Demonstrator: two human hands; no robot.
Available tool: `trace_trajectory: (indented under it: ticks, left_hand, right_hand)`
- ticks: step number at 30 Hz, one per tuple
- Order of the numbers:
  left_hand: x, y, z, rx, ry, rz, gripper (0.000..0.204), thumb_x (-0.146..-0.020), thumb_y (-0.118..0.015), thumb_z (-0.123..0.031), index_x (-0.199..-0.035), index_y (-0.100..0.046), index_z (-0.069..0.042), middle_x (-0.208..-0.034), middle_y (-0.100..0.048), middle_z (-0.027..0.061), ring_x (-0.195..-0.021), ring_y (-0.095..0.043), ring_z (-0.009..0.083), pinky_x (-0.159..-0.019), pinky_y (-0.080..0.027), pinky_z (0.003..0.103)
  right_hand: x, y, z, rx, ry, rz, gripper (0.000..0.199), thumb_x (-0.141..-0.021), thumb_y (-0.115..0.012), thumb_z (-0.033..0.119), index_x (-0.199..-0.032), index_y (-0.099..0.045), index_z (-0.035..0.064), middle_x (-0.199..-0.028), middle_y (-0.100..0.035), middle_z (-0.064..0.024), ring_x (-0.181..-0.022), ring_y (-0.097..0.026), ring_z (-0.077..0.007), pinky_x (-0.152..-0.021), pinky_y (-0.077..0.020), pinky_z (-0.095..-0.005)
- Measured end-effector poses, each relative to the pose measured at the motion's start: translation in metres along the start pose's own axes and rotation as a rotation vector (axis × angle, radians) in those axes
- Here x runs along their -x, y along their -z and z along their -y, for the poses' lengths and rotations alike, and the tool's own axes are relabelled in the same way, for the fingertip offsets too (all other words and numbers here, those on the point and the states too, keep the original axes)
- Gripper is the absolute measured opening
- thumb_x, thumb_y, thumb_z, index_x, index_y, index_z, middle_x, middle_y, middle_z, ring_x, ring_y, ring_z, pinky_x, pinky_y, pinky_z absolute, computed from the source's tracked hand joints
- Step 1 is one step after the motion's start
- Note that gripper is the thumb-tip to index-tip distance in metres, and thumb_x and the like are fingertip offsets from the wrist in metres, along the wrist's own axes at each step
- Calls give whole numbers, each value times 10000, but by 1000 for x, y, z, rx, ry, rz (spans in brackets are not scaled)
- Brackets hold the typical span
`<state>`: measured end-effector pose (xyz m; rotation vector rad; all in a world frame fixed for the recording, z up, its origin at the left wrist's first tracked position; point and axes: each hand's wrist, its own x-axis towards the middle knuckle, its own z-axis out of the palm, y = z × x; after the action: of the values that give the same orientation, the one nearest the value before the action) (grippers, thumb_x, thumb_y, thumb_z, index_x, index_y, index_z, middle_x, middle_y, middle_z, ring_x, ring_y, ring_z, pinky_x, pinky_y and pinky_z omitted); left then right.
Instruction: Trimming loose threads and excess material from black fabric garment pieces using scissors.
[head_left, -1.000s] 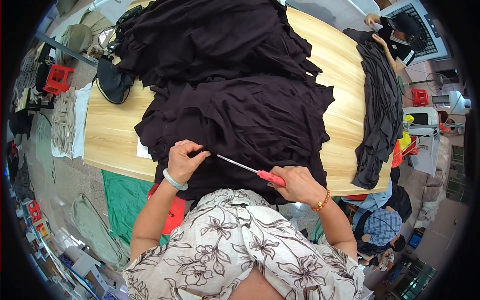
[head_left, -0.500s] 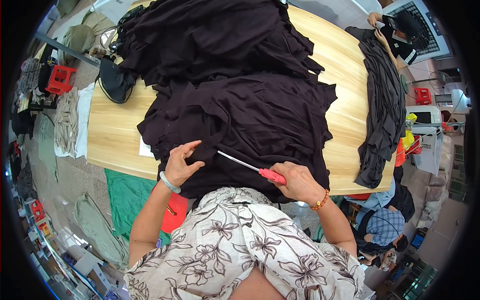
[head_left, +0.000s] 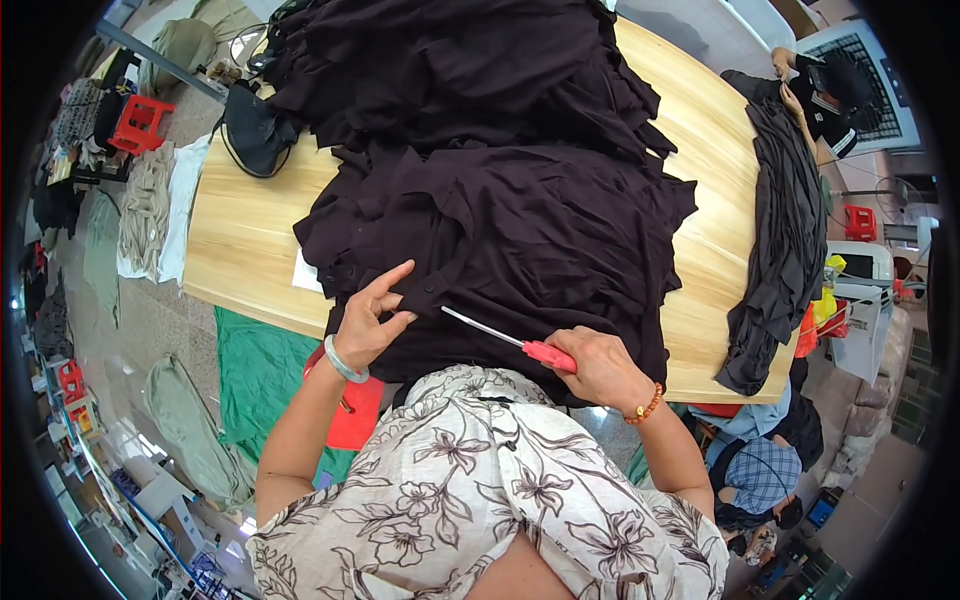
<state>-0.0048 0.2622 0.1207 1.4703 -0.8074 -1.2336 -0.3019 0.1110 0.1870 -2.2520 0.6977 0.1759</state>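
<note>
My right hand (head_left: 607,368) is closed around a red-handled tool with a long thin metal shaft (head_left: 485,326). Its tip points left, over a dark, almost black garment (head_left: 560,235), beside a flap with a small button. To the left of the tip, my left hand (head_left: 368,325) has its index finger stretched out and its thumb apart, right at the edge of that flap. Whether the fingertips touch the cloth is hard to see. The garment lies spread on the wooden table (head_left: 250,235), its near edge against my shirt.
More dark cloth (head_left: 450,75) is heaped at the far side, with a black cap-like item (head_left: 257,130) to its left. A long dark cloth pile (head_left: 785,240) lines the right edge, where a co-worker (head_left: 835,95) handles its far end. Green cloth (head_left: 262,375) hangs below the left edge.
The view has shifted slightly, so the table sits further right and up. My left hand's index finger has lifted, and the thumb has come closer to the other fingers. The tool stays in my right hand.
</note>
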Motion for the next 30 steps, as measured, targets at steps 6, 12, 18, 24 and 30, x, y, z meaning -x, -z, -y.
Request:
trace_trajectory:
  ticks: [6,12,18,24,30]
  left_hand:
    - [-9,-8,-5,262,102,20,641,-841,-568,136,-1448,-401,19,-680,-363,-99,-609,-285,-11,-565,-259,140]
    - [-13,-6,-1,283,122,-13,598,-844,-537,147,-1421,-427,34,-931,-681,39,-695,-503,-10,-649,-407,141]
    - [-37,-12,-14,-111,-150,48,471,-862,-487,101,-1326,-529,34,-1120,-670,60,-977,-618,103,-881,-472,223]
    - [-112,5,-47,-1274,-398,-34,755,-777,-546,23,-1489,-382,-165,-811,-639,175,-741,-602,370,-708,-453,460]
    - [-179,22,-1,-1317,-662,14,339,-734,-608,-17,-1064,-665,-62,-872,-677,158,-807,-649,363,-731,-521,449]
  right_hand:
    - [1,2,10,55,50,34,201,-812,-661,134,-994,-622,57,-861,-672,-125,-861,-660,-301,-725,-512,-411]
    - [1,3,13,147,28,106,189,-853,-661,222,-965,-629,73,-733,-645,-139,-731,-656,-318,-661,-506,-417]
    - [3,-6,7,31,-51,130,206,-799,-641,204,-954,-624,70,-835,-672,-180,-842,-666,-355,-716,-515,-465]
    - [-13,-57,-8,-21,27,231,252,-819,-590,246,-995,-637,73,-840,-684,-188,-840,-672,-385,-709,-518,-495]
    - [1,-55,-10,-120,0,36,165,-739,-648,148,-883,-633,69,-797,-673,-148,-821,-657,-362,-697,-495,-475]
